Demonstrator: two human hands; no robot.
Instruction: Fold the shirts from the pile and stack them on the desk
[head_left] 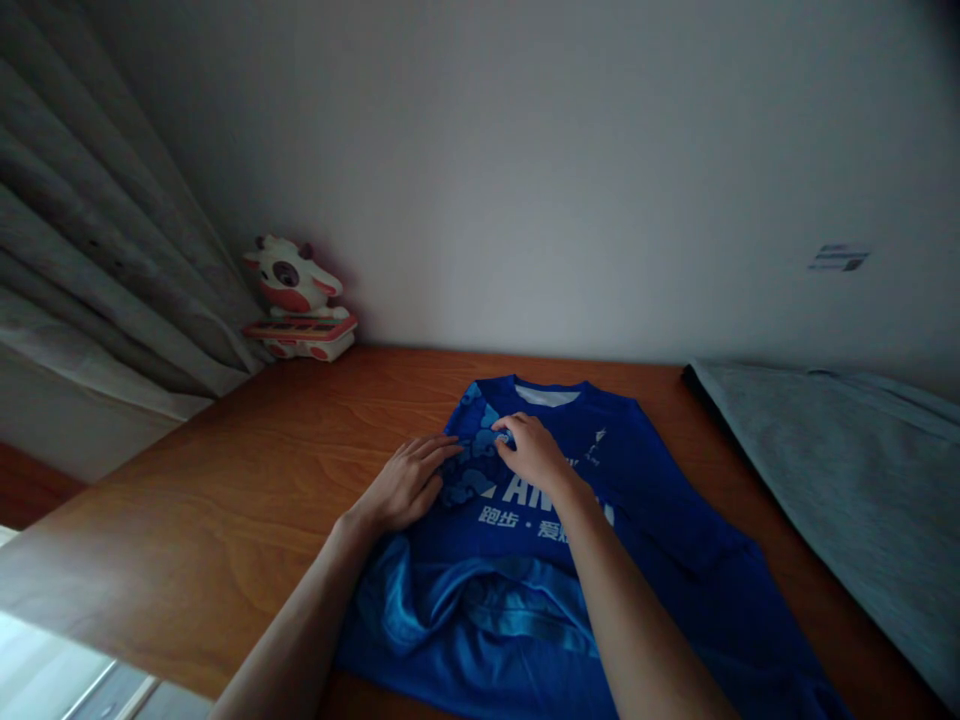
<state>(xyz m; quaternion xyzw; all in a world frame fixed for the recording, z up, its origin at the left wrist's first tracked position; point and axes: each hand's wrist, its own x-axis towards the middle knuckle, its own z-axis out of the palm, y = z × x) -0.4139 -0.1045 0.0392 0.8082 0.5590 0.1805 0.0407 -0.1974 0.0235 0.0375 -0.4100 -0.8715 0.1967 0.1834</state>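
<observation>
A blue long-sleeved shirt with white lettering lies front up on a wooden table, its collar toward the wall. The left sleeve side, with a lighter cloud pattern, is folded in over the chest. My left hand rests at that folded edge, fingers stretched flat and touching the cloth. Over the patterned part is my right hand, its thumb and forefinger apart and touching the fabric. The lower part of the shirt is rumpled in loose folds below my hands. The other sleeve stretches toward the lower right.
The wooden table meets a pale wall. A cow-shaped toy keyboard stands at the back left by a hanging curtain. Grey folded cloth with a dark edge lies at the right. A small label is on the wall.
</observation>
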